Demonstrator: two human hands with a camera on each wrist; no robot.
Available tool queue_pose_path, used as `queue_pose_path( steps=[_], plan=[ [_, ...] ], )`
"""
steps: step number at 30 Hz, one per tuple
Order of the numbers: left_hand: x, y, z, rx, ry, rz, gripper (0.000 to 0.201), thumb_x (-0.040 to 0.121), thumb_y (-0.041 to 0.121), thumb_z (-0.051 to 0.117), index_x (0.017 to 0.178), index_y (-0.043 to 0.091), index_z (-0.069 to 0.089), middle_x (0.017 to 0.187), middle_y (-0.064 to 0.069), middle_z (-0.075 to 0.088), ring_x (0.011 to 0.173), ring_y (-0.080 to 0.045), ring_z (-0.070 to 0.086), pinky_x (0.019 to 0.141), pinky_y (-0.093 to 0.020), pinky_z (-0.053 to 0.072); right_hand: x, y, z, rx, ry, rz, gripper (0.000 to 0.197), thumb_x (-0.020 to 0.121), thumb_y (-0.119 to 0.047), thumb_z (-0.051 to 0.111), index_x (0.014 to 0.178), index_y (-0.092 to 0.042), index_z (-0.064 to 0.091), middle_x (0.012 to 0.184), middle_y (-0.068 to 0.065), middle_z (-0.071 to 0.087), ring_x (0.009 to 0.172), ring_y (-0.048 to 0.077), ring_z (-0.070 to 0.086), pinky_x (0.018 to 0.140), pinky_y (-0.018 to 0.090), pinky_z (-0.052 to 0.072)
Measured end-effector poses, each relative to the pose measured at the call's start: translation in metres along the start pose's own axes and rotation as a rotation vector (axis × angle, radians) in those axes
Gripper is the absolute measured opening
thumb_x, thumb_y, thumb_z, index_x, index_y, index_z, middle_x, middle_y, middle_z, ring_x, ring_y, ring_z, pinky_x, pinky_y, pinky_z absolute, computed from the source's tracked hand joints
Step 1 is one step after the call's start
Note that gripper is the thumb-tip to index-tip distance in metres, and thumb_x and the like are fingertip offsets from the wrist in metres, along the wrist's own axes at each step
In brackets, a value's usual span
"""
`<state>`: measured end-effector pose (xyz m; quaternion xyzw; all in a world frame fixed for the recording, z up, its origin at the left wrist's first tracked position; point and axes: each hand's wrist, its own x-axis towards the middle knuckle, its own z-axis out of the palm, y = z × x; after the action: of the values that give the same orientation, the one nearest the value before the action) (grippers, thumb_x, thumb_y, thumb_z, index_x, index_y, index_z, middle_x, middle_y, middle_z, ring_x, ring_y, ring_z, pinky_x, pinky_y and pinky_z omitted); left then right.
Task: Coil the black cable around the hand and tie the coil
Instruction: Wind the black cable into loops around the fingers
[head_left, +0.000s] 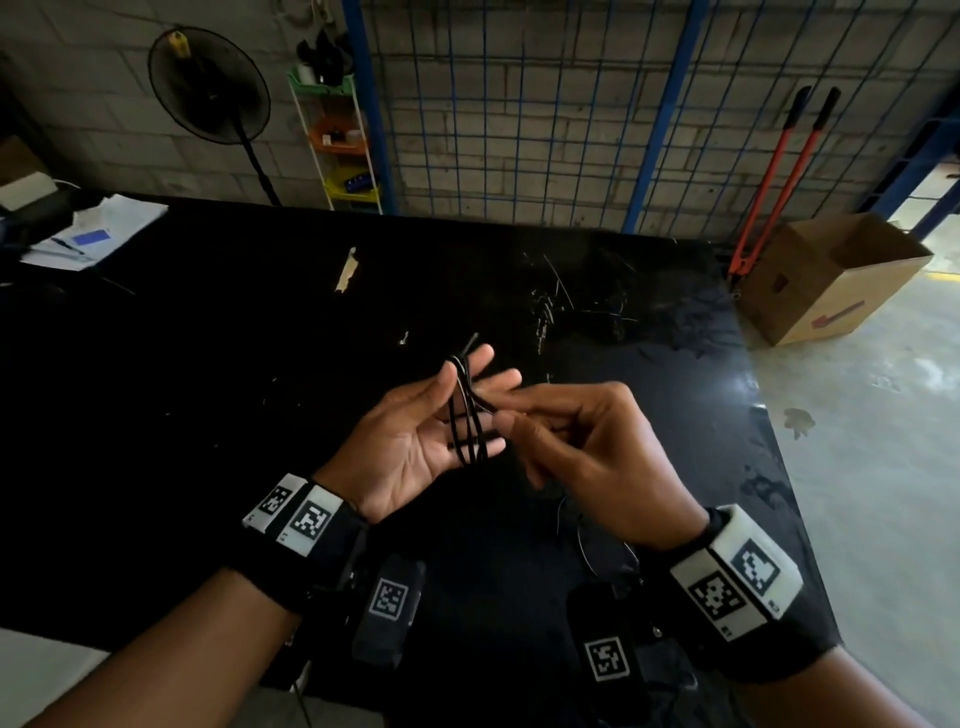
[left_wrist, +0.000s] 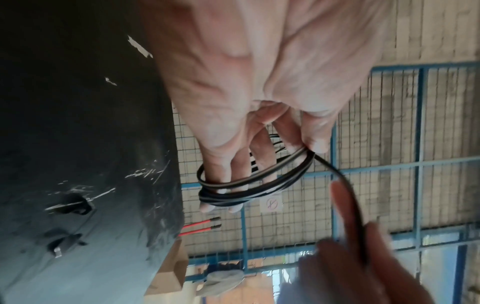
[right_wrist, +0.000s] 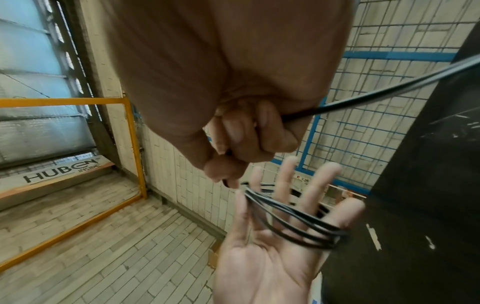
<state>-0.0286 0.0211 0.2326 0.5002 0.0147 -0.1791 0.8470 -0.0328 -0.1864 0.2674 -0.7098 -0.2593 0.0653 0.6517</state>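
My left hand (head_left: 441, 415) is held palm up over the black table (head_left: 208, 364) with its fingers straight and spread. Several loops of the black cable (head_left: 467, 421) run around those fingers, from the thumb across to the little finger (right_wrist: 345, 207). The coil (left_wrist: 241, 185) sits near the fingertips. My right hand (head_left: 519, 415) is just right of it, fingers curled, pinching the cable's free strand (left_wrist: 348, 195) close to the coil. In the right wrist view the strand (right_wrist: 389, 92) trails out of the right fist (right_wrist: 246, 139) toward the table.
Slack cable (head_left: 597, 545) lies on the table below my right wrist. Papers (head_left: 93, 234) sit at the table's far left. A cardboard box (head_left: 831, 280) and red-handled bolt cutters (head_left: 774, 176) stand on the floor at the right. A fan (head_left: 208, 83) and a wire fence (head_left: 519, 104) are behind.
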Motion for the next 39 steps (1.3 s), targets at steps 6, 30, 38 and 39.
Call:
queue_pose_path(
  steps=[6,30,38,39],
  plan=[
    [0.004,0.027,-0.002,-0.160,-0.061,0.146,0.045,0.101,0.043,0.039,0.138,0.030,0.062,0.154,-0.012,0.055,0.140,-0.043,0.053,0.114,-0.062,0.038,-0.023,0.032,0.004,0.157,-0.004,0.092,0.026,0.100,-0.006,0.062,0.120,-0.011,0.077,0.054,-0.005,0.059,0.049,0.003,0.048,0.051,0.013,0.037],
    [-0.017,-0.004,0.024,0.315,-0.279,-0.179,0.043,0.097,0.032,0.058,0.126,0.003,0.069,0.147,-0.013,0.062,0.134,-0.036,0.061,0.116,-0.059,0.040,0.023,0.019,-0.035,-0.209,0.158,0.194,0.025,0.085,-0.036,0.082,0.071,-0.018,0.072,0.052,-0.010,0.054,0.048,0.004,0.048,0.051,0.017,0.042],
    [-0.012,0.000,0.018,0.355,-0.175,-0.114,0.041,0.102,0.026,0.051,0.134,0.006,0.065,0.147,-0.011,0.062,0.134,-0.035,0.061,0.114,-0.056,0.042,0.009,-0.016,-0.021,-0.381,0.172,0.057,0.019,0.089,-0.025,0.080,0.071,-0.018,0.078,0.061,-0.008,0.073,0.053,-0.001,0.066,0.053,0.008,0.045],
    [-0.011,0.000,0.016,0.361,-0.161,-0.101,0.040,0.103,0.026,0.050,0.133,0.006,0.067,0.146,-0.012,0.063,0.134,-0.035,0.061,0.116,-0.059,0.040,0.005,-0.017,-0.020,-0.415,0.165,0.032,0.016,0.089,-0.022,0.079,0.073,-0.019,0.080,0.061,-0.013,0.072,0.055,-0.005,0.066,0.054,0.005,0.043]
  ],
)
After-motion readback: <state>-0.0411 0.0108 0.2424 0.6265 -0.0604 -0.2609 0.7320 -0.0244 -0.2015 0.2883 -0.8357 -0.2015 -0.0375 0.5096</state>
